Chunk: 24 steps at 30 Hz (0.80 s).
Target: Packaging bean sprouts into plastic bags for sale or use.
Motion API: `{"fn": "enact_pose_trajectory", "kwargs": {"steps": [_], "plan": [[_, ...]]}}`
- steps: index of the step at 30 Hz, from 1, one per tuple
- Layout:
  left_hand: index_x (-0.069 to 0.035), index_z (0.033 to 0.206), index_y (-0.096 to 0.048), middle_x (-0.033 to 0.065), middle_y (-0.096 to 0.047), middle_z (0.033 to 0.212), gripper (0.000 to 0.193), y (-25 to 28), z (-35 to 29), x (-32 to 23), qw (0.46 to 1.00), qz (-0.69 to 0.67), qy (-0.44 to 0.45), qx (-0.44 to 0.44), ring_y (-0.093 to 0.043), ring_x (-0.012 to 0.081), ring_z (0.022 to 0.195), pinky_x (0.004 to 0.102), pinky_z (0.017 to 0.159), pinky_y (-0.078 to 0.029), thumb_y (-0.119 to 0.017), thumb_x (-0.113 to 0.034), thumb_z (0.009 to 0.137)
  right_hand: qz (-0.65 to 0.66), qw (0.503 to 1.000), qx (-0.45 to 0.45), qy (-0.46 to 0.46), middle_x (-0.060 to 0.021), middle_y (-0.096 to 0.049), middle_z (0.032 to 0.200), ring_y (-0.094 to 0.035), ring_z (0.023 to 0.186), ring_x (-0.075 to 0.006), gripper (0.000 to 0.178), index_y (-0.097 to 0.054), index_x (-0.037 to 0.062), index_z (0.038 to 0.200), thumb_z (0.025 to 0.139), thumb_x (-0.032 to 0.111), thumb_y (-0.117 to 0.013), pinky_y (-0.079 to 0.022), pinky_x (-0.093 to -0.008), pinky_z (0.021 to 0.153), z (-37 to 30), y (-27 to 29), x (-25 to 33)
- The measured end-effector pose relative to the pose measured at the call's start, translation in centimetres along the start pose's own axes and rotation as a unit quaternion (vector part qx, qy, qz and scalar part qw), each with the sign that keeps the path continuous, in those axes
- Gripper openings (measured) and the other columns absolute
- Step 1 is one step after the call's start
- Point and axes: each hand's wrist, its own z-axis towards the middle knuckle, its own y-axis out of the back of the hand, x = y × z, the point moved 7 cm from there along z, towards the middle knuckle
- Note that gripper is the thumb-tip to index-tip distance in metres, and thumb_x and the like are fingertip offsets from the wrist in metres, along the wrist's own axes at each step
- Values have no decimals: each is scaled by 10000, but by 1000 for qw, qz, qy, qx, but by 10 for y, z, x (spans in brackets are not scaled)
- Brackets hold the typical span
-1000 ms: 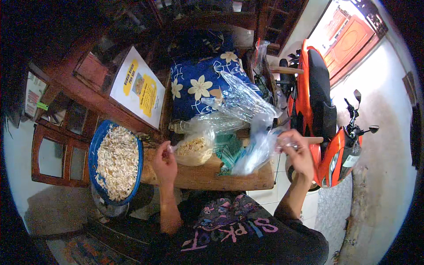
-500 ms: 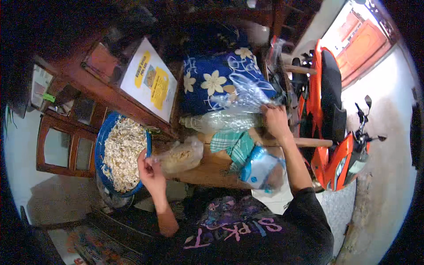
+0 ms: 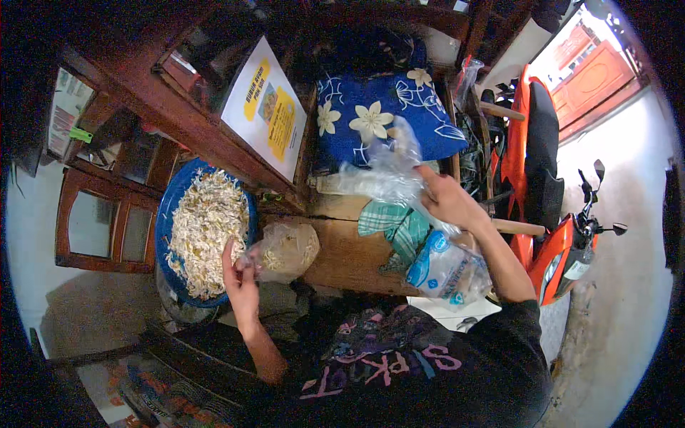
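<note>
My left hand (image 3: 244,291) is closed on the gathered neck of a clear plastic bag (image 3: 289,250). That bag lies tilted on the wooden bench, with some pale shreds inside it. Just left of this hand stands a blue tub (image 3: 164,239), heaped with pale, thin shredded food (image 3: 207,235). My right hand (image 3: 451,202) is closed on crumpled clear plastic (image 3: 389,171), apparently a bag, blurred by motion. Beneath it lie a green checked cloth (image 3: 399,230) and a blue-and-clear printed plastic pack (image 3: 446,267).
The wooden bench (image 3: 339,250) runs in front of me. Beyond it lies a blue flowered cushion (image 3: 410,107). A white-and-yellow sign board (image 3: 267,107) stands on a wooden frame at the left. An orange motorbike (image 3: 519,157) is parked to the right.
My right hand has drawn the clear plastic up off the area before the cushion and toward me. My left hand keeps its hold on the bag beside the tub. The whole view has shifted slightly.
</note>
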Motion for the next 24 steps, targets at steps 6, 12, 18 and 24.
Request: {"fn": "enact_pose_trajectory", "kwargs": {"steps": [6,12,18,24], "plan": [[-81,1423,-326,61,-644,973,650,-25,31,-16,988,33,-118,94,-506,70,775,216,693,-417,-532,66,825,-22,992,-14,-127,-244,-507,1115,-598,830,-432,582,-404,76,1278,726,60,-591,-505,-479,735,-58,-97,60],[-53,1397,-367,-1,-558,813,581,-10,65,-41,962,-64,-90,249,-530,71,764,219,738,-434,-532,46,849,-58,960,-96,-257,-235,-459,1147,-557,980,-421,646,-334,48,1373,802,186,-603,-496,-461,780,-15,-213,92],[-77,1428,-308,35,-587,938,606,29,93,10,948,46,-180,257,-542,100,835,225,751,-446,-498,39,865,99,963,-242,-71,-259,-522,1093,-527,951,-444,440,-521,-5,1178,779,161,-607,-449,-446,834,22,-146,216],[-93,1455,-257,87,-568,1125,624,46,99,1,918,-224,13,327,-484,73,754,215,681,-444,-448,-37,864,-38,996,-11,74,-212,-583,987,-552,952,-393,312,-578,5,1053,780,155,-573,-460,-442,837,101,-282,187]]}}
